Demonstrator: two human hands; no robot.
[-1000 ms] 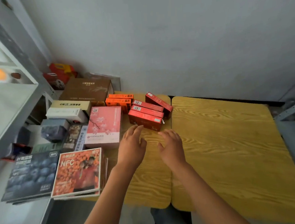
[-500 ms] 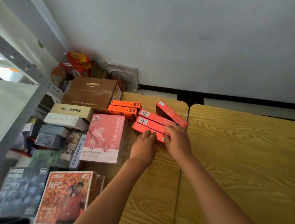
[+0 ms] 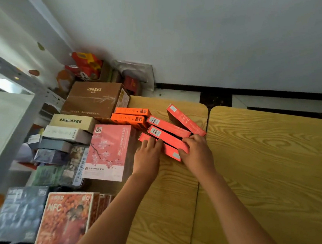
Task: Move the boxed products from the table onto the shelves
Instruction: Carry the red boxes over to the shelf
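Several long red boxes lie side by side on the wooden table (image 3: 265,161). The nearest red box (image 3: 169,151) sits between my two hands. My left hand (image 3: 149,157) has its fingers curled over that box's left end. At the right end, my right hand (image 3: 197,151) curls its fingers round the nearest box and touches the second red box (image 3: 165,136). A third red box (image 3: 168,126) and a tilted fourth (image 3: 187,120) lie just behind. Two orange boxes (image 3: 130,116) sit behind them on the left.
A pink blossom box (image 3: 110,150) lies left of my left hand. Behind it stand a brown carton (image 3: 94,98) and cream, white and dark boxes (image 3: 70,129). An orange NFC box (image 3: 64,220) and a blue one (image 3: 19,214) lie nearer. A grey metal shelf (image 3: 21,121) rises at the left.
Both hands have moved forward from above the table onto the nearest red box and closed on its ends. The view has shifted closer and to the right.
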